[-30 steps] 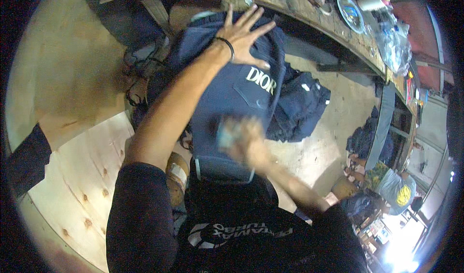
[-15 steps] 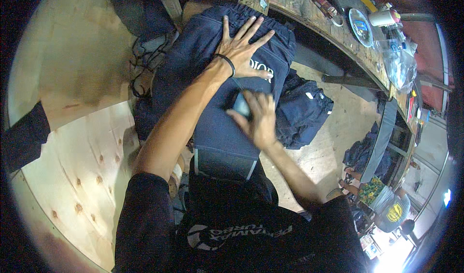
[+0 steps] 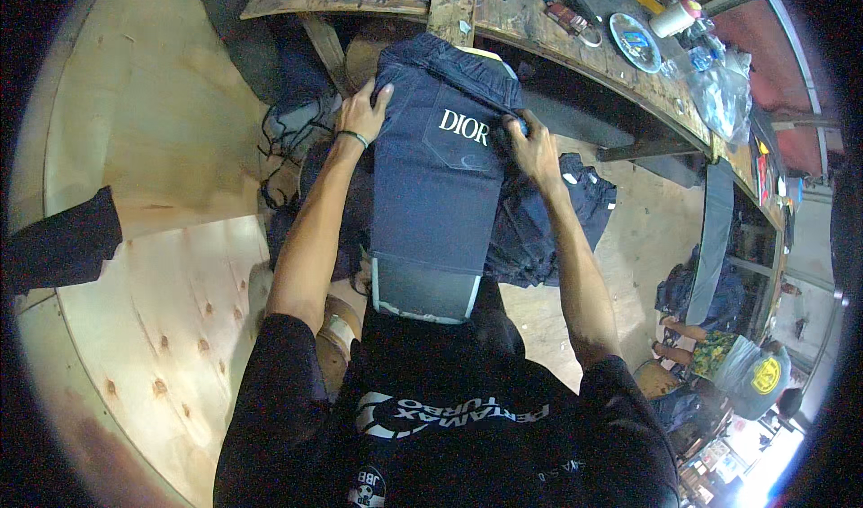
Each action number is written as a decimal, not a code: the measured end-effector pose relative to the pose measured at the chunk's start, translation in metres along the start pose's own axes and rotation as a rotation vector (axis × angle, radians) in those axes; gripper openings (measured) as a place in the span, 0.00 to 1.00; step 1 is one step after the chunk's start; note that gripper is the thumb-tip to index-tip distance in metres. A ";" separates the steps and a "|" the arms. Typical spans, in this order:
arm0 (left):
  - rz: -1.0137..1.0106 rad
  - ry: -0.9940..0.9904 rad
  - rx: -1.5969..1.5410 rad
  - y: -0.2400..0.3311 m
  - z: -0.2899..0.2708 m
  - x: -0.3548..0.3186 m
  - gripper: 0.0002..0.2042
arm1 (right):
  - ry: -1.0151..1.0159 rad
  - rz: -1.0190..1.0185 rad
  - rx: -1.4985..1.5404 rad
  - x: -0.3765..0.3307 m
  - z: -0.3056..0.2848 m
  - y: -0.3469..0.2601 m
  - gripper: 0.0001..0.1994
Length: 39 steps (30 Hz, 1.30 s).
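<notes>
A folded pair of dark navy denim shorts [image 3: 438, 193] with a back pocket and white lettering lies lengthwise in front of me, its waistband toward the workbench. My left hand [image 3: 361, 112] grips the left edge of the shorts near the waistband; a dark band sits on that wrist. My right hand [image 3: 532, 146] holds the right edge at about the same height. Both arms are stretched forward along the garment's sides.
A heap of more navy garments [image 3: 575, 211] lies to the right of the shorts. A wooden workbench [image 3: 503, 22] with tools, a plate and a cup runs across the top. Pale plywood sheets [image 3: 171, 292] lie at left. Another person in a cap [image 3: 751, 373] sits at lower right.
My left hand left the flat top of the shorts for the left edge. My right hand moved from the garment's middle to its right edge. The shorts now look narrower and neatly folded.
</notes>
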<state>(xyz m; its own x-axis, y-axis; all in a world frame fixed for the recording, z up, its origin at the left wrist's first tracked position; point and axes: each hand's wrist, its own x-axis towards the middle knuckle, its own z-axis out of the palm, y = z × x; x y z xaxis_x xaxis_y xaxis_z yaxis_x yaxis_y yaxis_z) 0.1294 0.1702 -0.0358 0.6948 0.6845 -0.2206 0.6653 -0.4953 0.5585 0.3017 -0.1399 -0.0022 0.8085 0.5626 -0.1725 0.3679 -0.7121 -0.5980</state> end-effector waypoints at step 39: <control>-0.326 -0.874 -2.630 0.029 0.079 -0.312 0.41 | -0.331 -0.493 -0.321 -0.235 -0.006 -0.074 0.12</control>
<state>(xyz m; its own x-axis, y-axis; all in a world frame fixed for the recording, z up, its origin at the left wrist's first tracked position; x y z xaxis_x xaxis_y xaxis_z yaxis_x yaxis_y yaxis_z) -0.0466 -0.1001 -0.0142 0.9861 0.1003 -0.1325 -0.1413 0.9258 -0.3507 0.0877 -0.2218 0.0873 0.3469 0.9162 -0.2004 0.8173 -0.4001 -0.4146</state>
